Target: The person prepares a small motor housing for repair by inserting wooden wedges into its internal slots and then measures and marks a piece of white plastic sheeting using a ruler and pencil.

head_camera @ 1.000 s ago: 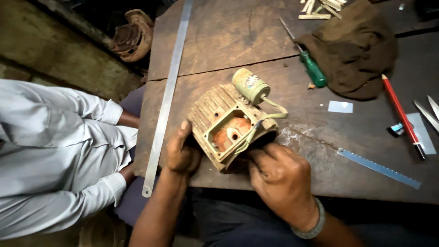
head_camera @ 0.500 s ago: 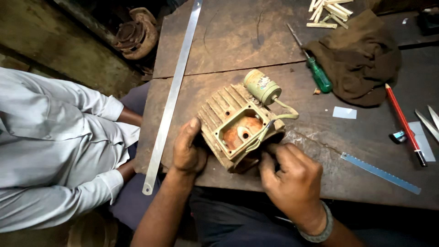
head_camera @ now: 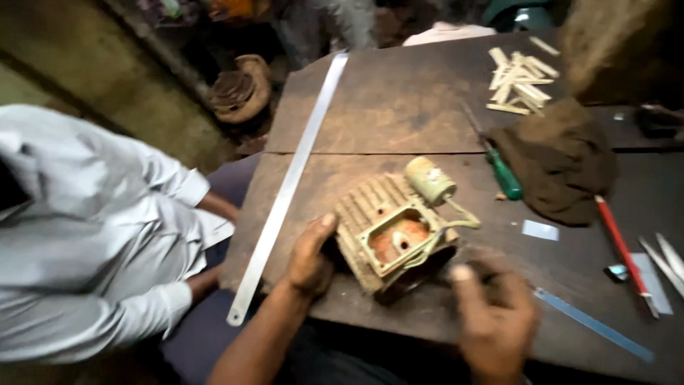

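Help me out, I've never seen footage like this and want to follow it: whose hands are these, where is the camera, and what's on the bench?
The camera sits on a person's head, looking down at their own bare hands over a dark wooden bench. The left hand grips the side of a pale, ribbed metal casing with a rusty hollow; the right hand is blurred beside it. Around lie a long steel ruler, a green-handled screwdriver, a brown rag, wooden sticks and a red pencil. Another person in a white shirt sits at left.
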